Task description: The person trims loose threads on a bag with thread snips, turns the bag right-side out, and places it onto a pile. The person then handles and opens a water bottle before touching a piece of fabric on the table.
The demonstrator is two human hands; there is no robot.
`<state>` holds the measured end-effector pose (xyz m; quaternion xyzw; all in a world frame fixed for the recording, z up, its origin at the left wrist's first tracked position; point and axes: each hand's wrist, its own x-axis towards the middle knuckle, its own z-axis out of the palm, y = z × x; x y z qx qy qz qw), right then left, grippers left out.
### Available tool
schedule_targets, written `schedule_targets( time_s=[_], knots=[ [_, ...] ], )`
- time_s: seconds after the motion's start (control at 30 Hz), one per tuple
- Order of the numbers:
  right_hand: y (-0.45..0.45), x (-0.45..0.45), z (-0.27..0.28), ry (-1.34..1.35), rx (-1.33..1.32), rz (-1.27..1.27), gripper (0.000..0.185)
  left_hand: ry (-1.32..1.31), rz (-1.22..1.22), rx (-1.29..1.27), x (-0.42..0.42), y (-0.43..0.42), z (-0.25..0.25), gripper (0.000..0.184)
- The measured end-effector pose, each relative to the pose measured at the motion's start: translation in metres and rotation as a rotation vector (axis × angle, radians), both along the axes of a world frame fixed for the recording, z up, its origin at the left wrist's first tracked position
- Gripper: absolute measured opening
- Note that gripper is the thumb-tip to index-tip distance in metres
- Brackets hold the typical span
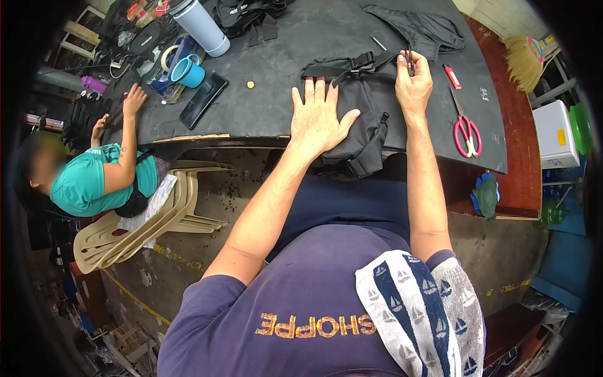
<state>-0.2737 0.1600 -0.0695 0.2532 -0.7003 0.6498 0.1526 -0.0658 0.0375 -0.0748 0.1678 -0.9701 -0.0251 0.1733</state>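
A black fabric bag (358, 141) with straps lies at the table's front edge. My left hand (320, 122) is pressed flat on it, fingers spread and holding nothing. Across the bag's far side runs a black strap with a plastic buckle (363, 61). My right hand (414, 88) is closed at the bag's far right corner, pinching a small dark pointed tool (410, 61). The tool's exact kind is hard to make out, and the strap's end passes close to those fingers.
Pink-handled scissors (467, 135) and a red cutter (451, 76) lie to the right. Black fabric (421, 31) is behind. On the left are a phone (204, 100), a blue mug (188, 71), a tumbler (201, 28) and a seated person (103, 173) with hands on the table.
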Motion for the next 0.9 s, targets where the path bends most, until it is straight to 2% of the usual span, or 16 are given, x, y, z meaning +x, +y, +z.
schedule_targets(
  time_s=[0.2, 0.33, 0.47, 0.73, 0.9],
  knots=[
    [0.005, 0.007, 0.007, -0.035, 0.157, -0.056, 0.022, 0.104, -0.013, 0.113, 0.005, 0.001, 0.001, 0.087],
    [0.0, 0.004, -0.001, 0.09, 0.051, -0.074, 0.023, 0.194, -0.022, 0.211, 0.008, 0.002, 0.004, 0.089],
    [-0.003, 0.003, -0.004, 0.112, -0.03, 0.018, 0.021, 0.034, -0.007, 0.064, 0.006, 0.002, 0.009, 0.085],
    [0.003, 0.016, -0.007, 0.075, -0.032, 0.24, 0.019, 0.02, -0.004, 0.058, 0.005, 0.002, 0.007, 0.081],
    [0.021, 0.028, -0.006, 0.04, 0.088, 0.237, 0.019, 0.027, -0.01, 0.056, 0.005, 0.001, 0.006, 0.08]
  ],
)
